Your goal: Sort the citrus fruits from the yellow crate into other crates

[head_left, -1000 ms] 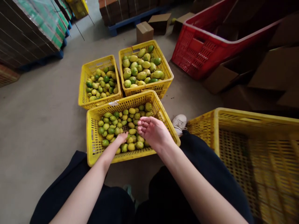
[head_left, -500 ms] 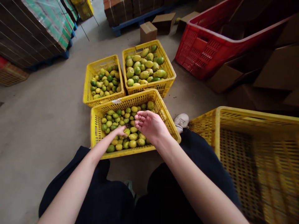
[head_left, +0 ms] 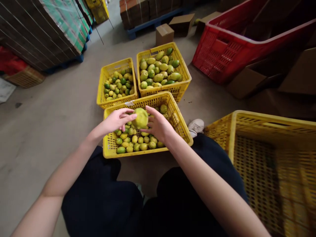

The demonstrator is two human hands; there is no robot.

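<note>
You hold both hands above the front yellow crate [head_left: 134,154], with a single yellow-green fruit [head_left: 140,118] between them, raised over the smaller fruits [head_left: 134,139] that cover much of the crate's bottom. The raised fruit is blurred. Your left hand [head_left: 116,121] is at its left side, thumb and fingers apart, the thumb tip meeting the fruit's edge; you cannot tell from this view whether those fingers pinch it or only brush it. Your right hand [head_left: 160,127] is spread on the other side, palm turned toward the fruit, its fingers just beside it; whether they touch it cannot be told.

Beyond the front crate you have two more yellow crates side by side: the rear left crate [head_left: 99,87] holds small green and yellow fruits, and the rear right crate [head_left: 181,87] holds larger, longer ones. A white shoe [head_left: 197,125] shows at the front crate's right side, and your dark trousers [head_left: 103,194] spread below your arms. To your right is a large yellow crate [head_left: 233,138], with a red crate [head_left: 209,59] farther off and a small cardboard box [head_left: 165,36] behind the rear right crate
</note>
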